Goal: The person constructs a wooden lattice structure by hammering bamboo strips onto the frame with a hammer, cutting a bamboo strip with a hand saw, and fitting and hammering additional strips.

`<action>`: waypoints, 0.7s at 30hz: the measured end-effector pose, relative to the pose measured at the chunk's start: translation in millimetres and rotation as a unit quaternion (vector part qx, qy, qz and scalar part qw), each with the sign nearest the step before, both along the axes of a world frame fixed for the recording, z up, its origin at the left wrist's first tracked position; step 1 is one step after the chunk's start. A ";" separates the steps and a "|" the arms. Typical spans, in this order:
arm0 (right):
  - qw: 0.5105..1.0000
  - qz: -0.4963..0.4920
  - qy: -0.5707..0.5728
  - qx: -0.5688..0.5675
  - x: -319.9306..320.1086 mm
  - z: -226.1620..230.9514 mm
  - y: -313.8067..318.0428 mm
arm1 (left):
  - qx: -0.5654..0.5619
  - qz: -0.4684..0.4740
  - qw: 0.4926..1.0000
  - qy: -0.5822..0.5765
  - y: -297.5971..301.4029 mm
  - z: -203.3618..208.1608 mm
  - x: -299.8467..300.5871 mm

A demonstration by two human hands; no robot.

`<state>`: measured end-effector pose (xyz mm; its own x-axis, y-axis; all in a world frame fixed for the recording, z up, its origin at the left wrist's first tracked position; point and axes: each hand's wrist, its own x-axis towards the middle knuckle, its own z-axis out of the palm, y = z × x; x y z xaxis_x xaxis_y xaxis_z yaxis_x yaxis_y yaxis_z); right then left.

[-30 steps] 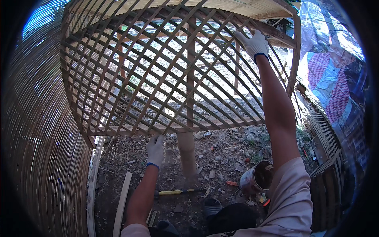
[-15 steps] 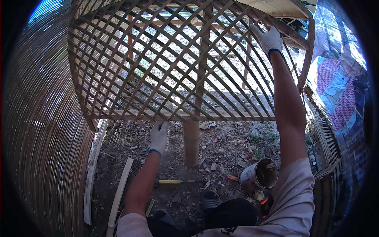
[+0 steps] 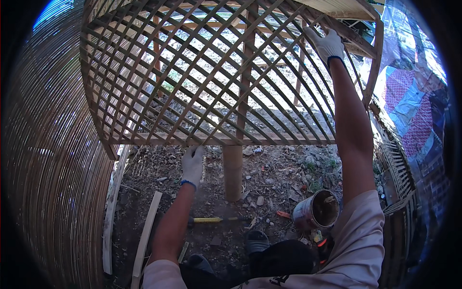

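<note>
A lattice panel of crossed thin wooden slats (image 3: 226,99), set in a wooden frame, stands in front of me. My right hand (image 3: 328,44), in a white glove with a dark blue cuff, reaches to the panel's upper right, its fingers closed around a slat near the top rail. Low down, my gloved left hand (image 3: 192,166) pinches the lower end of a slat at the bottom rail (image 3: 284,142). The fingertips of both hands are partly hidden by the wood. A round post (image 3: 232,173) stands below the rail, right of my left hand.
A stained bucket (image 3: 315,212) sits on the littered ground, with an orange-and-black tool (image 3: 323,248) beside it. A yellow-handled tool (image 3: 208,220) and a loose board (image 3: 147,236) lie nearer my left arm. Slatted wall (image 3: 53,168) rises at left, patterned sheeting (image 3: 409,111) at right.
The panel appears very slightly higher and farther left in the picture. Both hands keep nearly the same places on it.
</note>
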<state>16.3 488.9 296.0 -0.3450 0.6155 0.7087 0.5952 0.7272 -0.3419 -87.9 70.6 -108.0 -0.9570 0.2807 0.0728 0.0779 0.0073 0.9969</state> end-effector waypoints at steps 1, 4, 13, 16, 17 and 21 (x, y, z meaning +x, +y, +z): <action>1.000 0.001 -0.001 -0.001 -0.2 -0.4 0.0 | 0.003 0.004 1.000 -0.001 -0.3 -0.4 -0.7; 1.000 0.019 0.001 0.010 1.1 -0.9 1.6 | 0.000 0.006 1.000 0.001 -0.4 -2.4 -3.9; 1.000 0.002 -0.001 0.017 -2.9 -0.9 7.3 | 0.025 -0.018 0.998 -0.046 -7.5 7.3 -4.7; 1.000 -0.001 0.005 0.015 2.4 1.1 6.0 | 0.038 -0.036 0.996 -0.065 -8.4 17.4 -0.5; 1.000 -0.005 0.004 0.007 2.8 2.1 -1.3 | 0.055 -0.031 0.996 -0.070 -7.7 16.6 0.6; 1.000 0.005 -0.001 -0.009 1.6 2.6 -11.8 | 0.058 -0.058 0.995 -0.063 -12.8 7.1 -4.3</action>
<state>18.0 477.1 298.6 -0.3529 0.6238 0.6973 0.5882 0.7275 -0.3531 -92.2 57.8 -100.9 -0.9225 0.3858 -0.0079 -0.0543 -0.1094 0.9925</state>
